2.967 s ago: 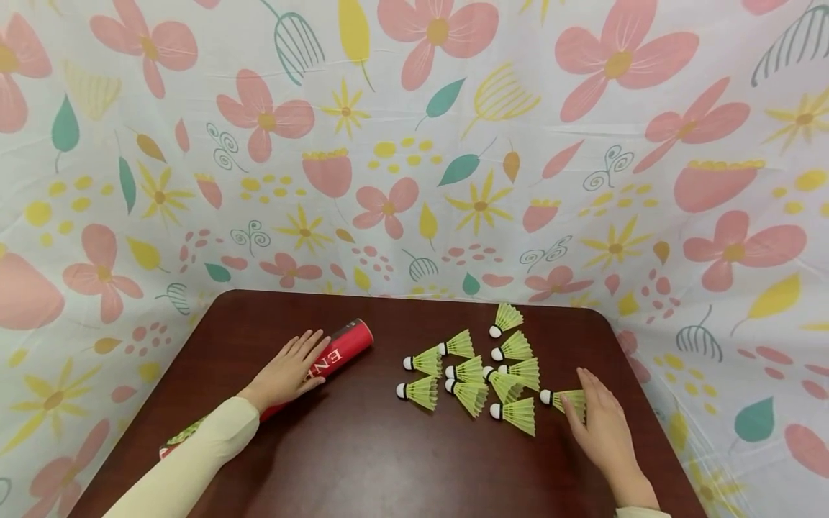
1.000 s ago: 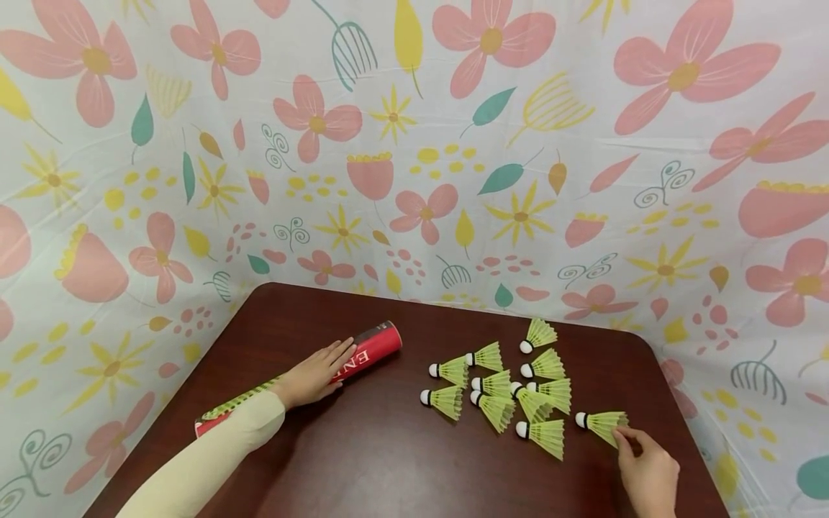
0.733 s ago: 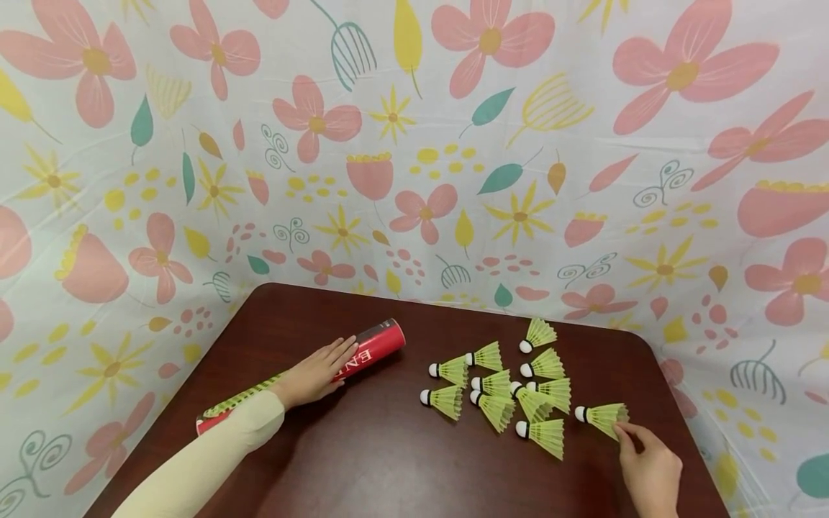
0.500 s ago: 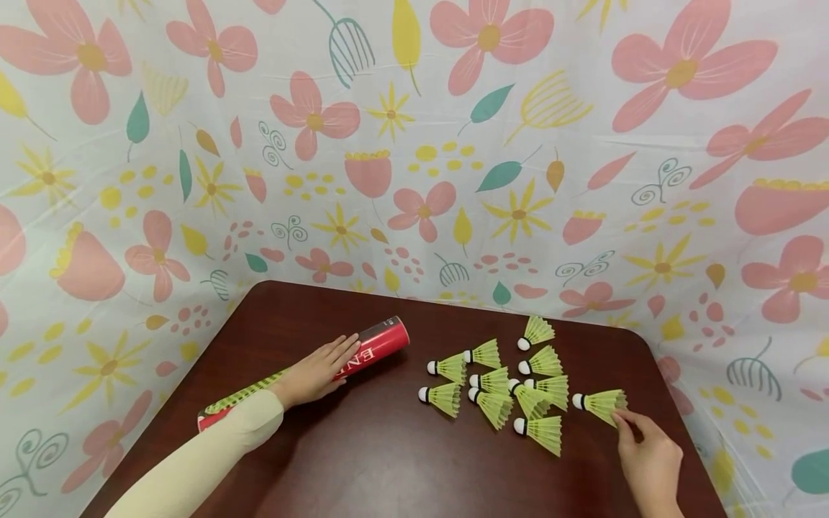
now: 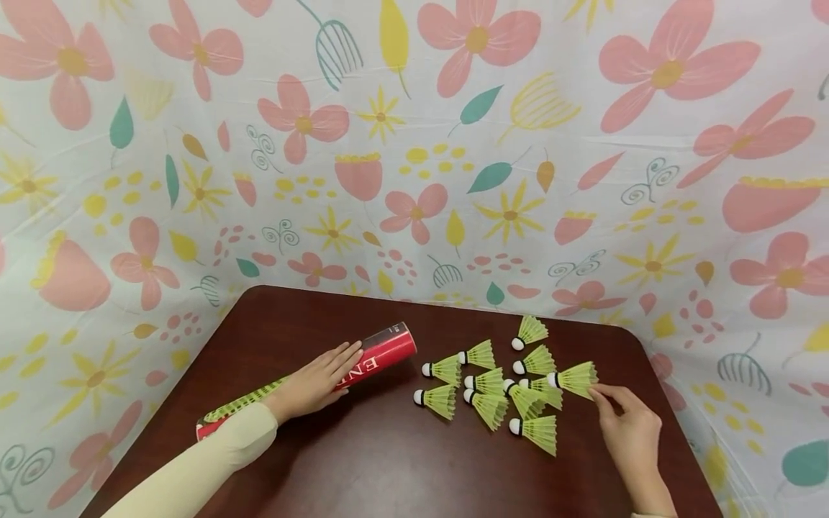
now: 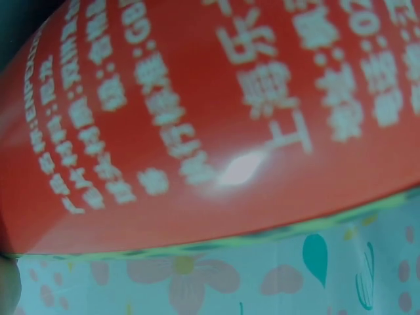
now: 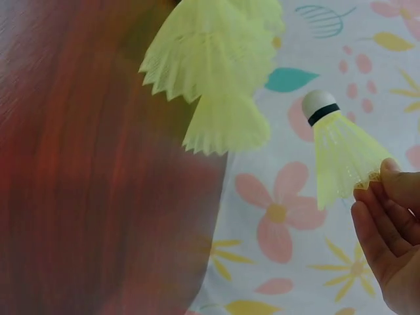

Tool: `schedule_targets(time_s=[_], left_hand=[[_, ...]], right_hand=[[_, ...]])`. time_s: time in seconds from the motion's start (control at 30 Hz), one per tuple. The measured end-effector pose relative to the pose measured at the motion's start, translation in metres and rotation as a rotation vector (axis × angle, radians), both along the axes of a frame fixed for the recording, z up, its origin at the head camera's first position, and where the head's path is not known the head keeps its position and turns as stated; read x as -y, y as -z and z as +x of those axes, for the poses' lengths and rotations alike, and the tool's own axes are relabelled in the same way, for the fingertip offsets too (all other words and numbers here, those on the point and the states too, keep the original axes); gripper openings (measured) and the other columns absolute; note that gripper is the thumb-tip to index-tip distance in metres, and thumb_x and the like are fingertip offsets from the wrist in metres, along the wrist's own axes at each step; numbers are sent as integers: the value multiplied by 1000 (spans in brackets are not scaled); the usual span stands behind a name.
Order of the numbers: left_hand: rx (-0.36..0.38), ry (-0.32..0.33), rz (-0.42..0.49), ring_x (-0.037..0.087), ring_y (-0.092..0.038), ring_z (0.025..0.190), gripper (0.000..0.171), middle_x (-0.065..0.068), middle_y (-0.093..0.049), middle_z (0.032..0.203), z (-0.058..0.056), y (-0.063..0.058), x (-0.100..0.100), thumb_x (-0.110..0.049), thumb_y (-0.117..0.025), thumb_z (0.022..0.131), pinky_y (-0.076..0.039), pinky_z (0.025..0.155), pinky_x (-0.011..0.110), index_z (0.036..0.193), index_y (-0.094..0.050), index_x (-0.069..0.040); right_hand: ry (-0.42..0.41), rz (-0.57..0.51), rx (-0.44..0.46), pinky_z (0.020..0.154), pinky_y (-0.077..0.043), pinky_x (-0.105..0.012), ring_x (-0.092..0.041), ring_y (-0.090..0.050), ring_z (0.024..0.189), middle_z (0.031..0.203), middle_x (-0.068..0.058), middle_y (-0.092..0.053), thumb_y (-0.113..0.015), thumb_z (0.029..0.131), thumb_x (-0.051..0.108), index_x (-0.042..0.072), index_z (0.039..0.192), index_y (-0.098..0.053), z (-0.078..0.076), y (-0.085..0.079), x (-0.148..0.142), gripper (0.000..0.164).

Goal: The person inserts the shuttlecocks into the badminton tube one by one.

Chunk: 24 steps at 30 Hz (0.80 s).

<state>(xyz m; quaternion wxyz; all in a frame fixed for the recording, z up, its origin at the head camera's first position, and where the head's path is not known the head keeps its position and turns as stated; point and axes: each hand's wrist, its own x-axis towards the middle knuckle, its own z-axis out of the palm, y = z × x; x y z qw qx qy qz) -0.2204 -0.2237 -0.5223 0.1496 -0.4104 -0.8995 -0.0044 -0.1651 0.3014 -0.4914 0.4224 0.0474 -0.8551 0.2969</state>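
Left hand [image 5: 312, 385] is lying straight-fingered on tube [image 5: 391, 348] | right hand [image 5: 631, 428] is pinching 1 shuttle [image 5: 573, 378] by its skirt [image 7: 344, 161] | I am counting 10 others [image 5: 539, 432] on table [image 5: 363, 460]

Worktop [image 5: 311, 313]: dark reddish-brown, wood-grained, glossy, far corners rounded; soft pale reflection [image 5: 388, 467] towards the near middle. Hanging cloth [image 5: 414, 79]: white, lightly creased, enclosing far, left and right sides; printed with pink flowers [image 5: 304, 124], yellow blooms [image 5: 510, 215], teal leaves [image 5: 490, 178]. Lighting: diffuse.
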Motion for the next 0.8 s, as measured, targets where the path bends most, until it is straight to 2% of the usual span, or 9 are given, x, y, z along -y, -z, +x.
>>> schedule_targets(time_s=[0.17, 0.37, 0.5, 0.63, 0.8], left_hand=[[-13, 19, 3, 31, -34, 138, 98, 10, -21, 158, 1, -3, -4, -29, -79, 80, -38, 106, 42, 154, -19, -6], [-24, 73, 15, 32, -34, 139, 97, 12, -22, 158, 5, -8, -7, -28, -79, 80, -38, 106, 43, 153, -20, -4], [-23, 90, 21, 33, -34, 138, 95, 12, -22, 158, 6, -11, -11, -28, -79, 81, -37, 107, 43, 153, -22, -4], [-20, 104, 28, 33, -33, 138, 99, 14, -26, 156, 7, -12, -15, -26, -82, 77, -37, 107, 44, 152, -23, -4], [-18, 118, 27, 32, -32, 139, 97, 13, -24, 157, 7, -12, -19, -27, -81, 78, -38, 107, 44, 153, -22, -4]], right_hand=[[-32, -20, 15, 53, -40, -10, 16, -51, 65, 75, -8, -71, -82, 68, -7, 4, 80, -76, -7, -4, 11, 18], [-74, -75, 53, 41, -29, -14, 7, -40, 46, 77, -10, -70, -79, 73, -7, 4, 84, -76, -7, -5, 22, 16], [-93, -104, 54, 42, -28, -14, 2, -39, 44, 78, -10, -70, -78, 74, -5, 5, 85, -76, -10, -6, 30, 15], [-101, -123, 61, 44, -31, -14, 0, -44, 46, 78, -9, -71, -78, 74, -5, 4, 85, -76, -12, -6, 38, 14], [-121, -138, 62, 48, -36, -12, 3, -52, 55, 80, -7, -71, -78, 74, -4, 4, 84, -76, -15, -4, 49, 13]])
